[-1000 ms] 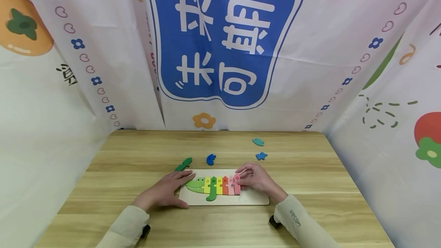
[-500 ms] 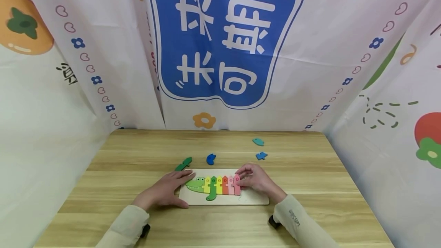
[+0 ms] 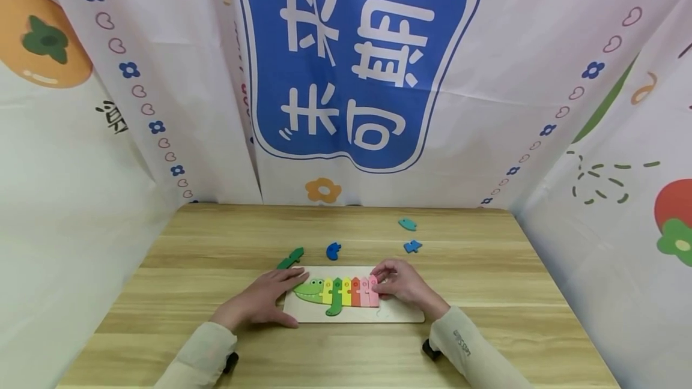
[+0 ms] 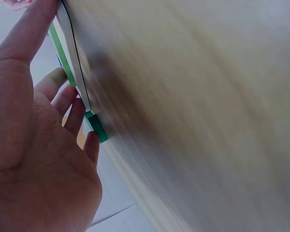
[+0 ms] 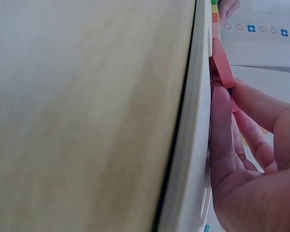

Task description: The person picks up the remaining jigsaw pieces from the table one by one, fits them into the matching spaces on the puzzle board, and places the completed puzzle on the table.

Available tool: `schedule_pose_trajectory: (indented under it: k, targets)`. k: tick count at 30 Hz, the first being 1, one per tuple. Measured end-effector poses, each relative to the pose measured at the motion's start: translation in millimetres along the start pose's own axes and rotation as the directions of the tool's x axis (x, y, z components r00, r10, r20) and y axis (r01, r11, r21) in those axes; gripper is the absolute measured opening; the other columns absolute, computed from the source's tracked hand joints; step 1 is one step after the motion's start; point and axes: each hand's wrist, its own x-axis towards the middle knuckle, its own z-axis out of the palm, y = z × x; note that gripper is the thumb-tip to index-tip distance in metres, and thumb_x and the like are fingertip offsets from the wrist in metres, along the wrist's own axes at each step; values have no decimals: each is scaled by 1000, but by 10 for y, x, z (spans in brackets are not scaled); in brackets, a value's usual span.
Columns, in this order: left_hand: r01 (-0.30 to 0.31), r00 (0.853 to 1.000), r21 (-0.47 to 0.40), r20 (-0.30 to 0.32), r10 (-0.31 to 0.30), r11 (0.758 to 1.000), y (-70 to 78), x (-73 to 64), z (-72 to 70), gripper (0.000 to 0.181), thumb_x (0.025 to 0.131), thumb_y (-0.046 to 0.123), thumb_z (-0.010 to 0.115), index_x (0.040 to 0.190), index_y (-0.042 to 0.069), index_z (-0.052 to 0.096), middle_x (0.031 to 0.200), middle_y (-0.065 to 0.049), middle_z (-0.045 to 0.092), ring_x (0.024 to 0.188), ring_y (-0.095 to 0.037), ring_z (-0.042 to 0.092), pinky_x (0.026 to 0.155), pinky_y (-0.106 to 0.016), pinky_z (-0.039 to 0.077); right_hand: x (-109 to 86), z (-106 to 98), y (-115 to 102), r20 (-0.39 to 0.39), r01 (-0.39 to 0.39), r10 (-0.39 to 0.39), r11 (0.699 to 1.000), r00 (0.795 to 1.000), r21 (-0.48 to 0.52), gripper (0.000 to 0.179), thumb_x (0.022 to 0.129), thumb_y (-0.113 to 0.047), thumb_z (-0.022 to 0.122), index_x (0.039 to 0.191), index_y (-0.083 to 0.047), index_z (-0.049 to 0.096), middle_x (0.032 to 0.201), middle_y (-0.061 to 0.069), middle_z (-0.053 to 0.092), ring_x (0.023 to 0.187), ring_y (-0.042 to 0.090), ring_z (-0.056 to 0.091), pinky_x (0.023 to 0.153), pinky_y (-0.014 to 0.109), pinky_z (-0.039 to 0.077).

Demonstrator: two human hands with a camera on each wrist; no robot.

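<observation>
A pale wooden puzzle board [image 3: 401, 313] bears a crocodile built of coloured pieces, with a green head [image 3: 310, 290], a green leg piece [image 3: 334, 300] and a row of striped body pieces. My left hand [image 3: 258, 298] rests at the board's left end, its fingers fairly straight along the edge. At the row's right end my right hand [image 3: 406, 288] pinches a pink puzzle piece [image 5: 223, 68] between thumb and fingers. That piece stands tilted off the board in the right wrist view, against its lighter pink neighbour [image 3: 364, 296].
Behind the board lie a dark green piece [image 3: 291, 258], a dark blue curved piece [image 3: 333, 251], a blue piece [image 3: 412, 246] and a teal piece [image 3: 408, 224]. The wooden table [image 3: 216, 233] meets printed cloth walls [image 3: 459, 155] at its back and sides.
The pink piece in my right hand has shifted slightly, its top sitting a little lower against the row. My left hand keeps its place on the board. The head view has shifted slightly.
</observation>
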Motion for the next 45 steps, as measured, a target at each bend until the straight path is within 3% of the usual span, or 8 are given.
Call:
schedule_pose_trajectory:
  k: [7,12,19,29,37,45]
  targets:
    - [10,1000,1,1,-10,1000,17,-15,5,101,80,61,82,162,20,38,169,-7,32,153,-47,26,118,-71,26,-19,29,-29,-1,-21,21,1000,1000,6,25,89,-2,80,112,-4,71,99,11,67,69,17,66,59,29,60]
    - [24,1000,0,8,-24,1000,6,-21,8,101,80,63,82,162,21,38,169,-5,31,154,-46,25,119,-70,25,-20,39,-41,-15,-4,3,998,1000,-57,25,88,-5,82,111,-6,72,96,9,67,70,16,62,55,26,57]
    - [27,1000,0,6,-27,1000,6,-18,4,102,80,64,81,162,22,38,169,-5,31,155,-45,25,119,-70,25,-16,37,-51,-46,3,-10,988,999,-152,23,85,-10,86,105,-9,75,94,5,67,78,17,59,61,23,53]
    - [27,1000,-2,8,-27,1000,-2,-8,9,102,80,63,81,162,23,38,169,-4,31,156,-43,24,120,-69,24,-7,16,-60,-48,-13,5,986,999,-168,25,82,-11,88,105,-10,80,90,3,69,77,17,60,64,24,54]
    - [37,999,-3,5,-37,999,-2,-9,11,101,79,64,82,162,25,38,169,-2,31,156,-42,25,121,-67,25,-9,-13,-68,-9,-2,0,979,1000,-203,37,74,-10,93,109,-10,81,86,0,73,76,16,64,66,24,54]
    - [34,999,-4,2,-34,999,-24,-7,32,102,78,64,82,162,25,39,169,-2,32,156,-42,25,121,-67,25,-10,-20,-122,22,33,-28,966,999,-255,38,74,-11,93,110,-6,81,83,0,71,75,15,63,64,24,55]
